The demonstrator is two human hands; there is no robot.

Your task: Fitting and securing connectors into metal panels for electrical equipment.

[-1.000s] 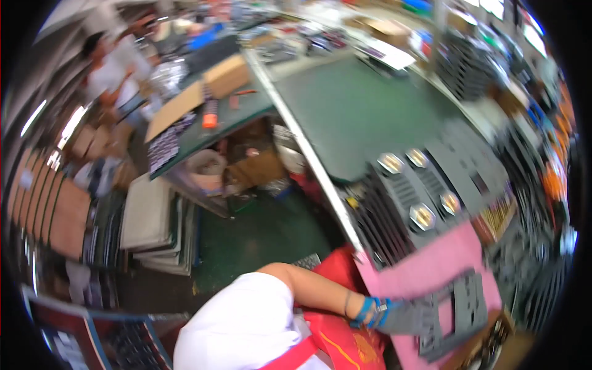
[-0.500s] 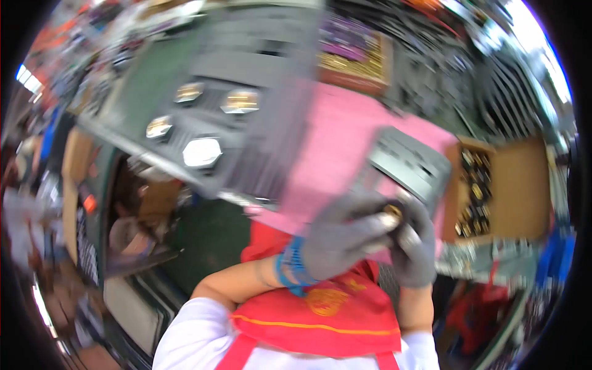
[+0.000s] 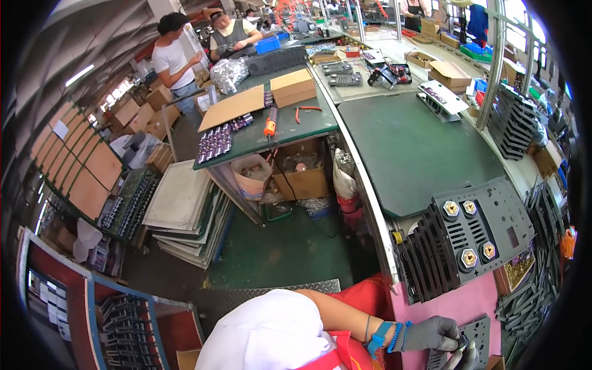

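Low at the right, my left hand [image 3: 433,335] wears a grey glove, with blue bands at the wrist. Its fingers pinch a small dark round part [image 3: 462,343]. My right hand [image 3: 467,359], also gloved, closes on the same part from below and is cut off by the picture's lower edge. Just beyond both hands lies a black slotted panel [image 3: 478,332] on a pink sheet [image 3: 425,309]. Further off stands a stack of black vented panels [image 3: 425,259]; its top one carries several octagonal fittings [image 3: 469,258] with brass centres.
A green mat [image 3: 419,148] covers the bench beyond the stack. Dark strips [image 3: 530,302] and a box of brass pieces [image 3: 517,271] lie right. A side table [image 3: 290,132] holds a cardboard box [image 3: 292,88] and an orange-handled tool [image 3: 270,125]. Two people stand behind it.
The view has swung left, so my hands and the panels now appear at the lower right. Both hands still hold the small dark round part.
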